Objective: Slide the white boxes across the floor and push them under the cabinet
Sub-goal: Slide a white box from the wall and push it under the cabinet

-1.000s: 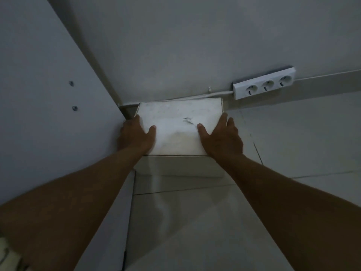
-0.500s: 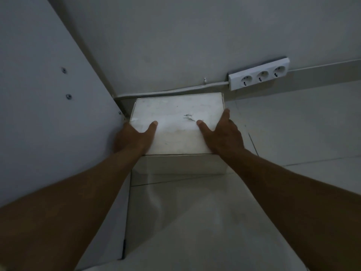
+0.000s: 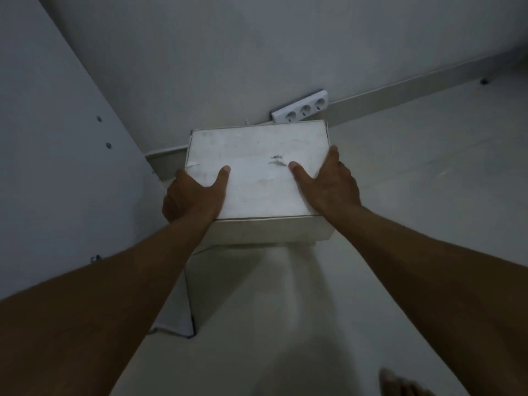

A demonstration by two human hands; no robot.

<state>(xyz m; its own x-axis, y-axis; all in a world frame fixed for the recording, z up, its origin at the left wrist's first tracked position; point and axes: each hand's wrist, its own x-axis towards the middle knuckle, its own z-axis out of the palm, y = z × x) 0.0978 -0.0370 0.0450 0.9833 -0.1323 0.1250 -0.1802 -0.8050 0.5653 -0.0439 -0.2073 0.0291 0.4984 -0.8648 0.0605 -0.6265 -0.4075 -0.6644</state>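
The left hand (image 3: 191,197) and right hand (image 3: 331,182) are gripping the scuffed white rectangular cardboard box (image 3: 257,170), which probably needs level, even steering toward the grey cabinet panel (image 3: 57,167) at nine o'clock.

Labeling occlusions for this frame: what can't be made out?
- Left hand fingers: head view, hidden behind the white box side.
- Right hand fingers: mostly hidden by the box's right edge.
- Box contents: closed lid.
- Power strip: near end hidden behind the box.
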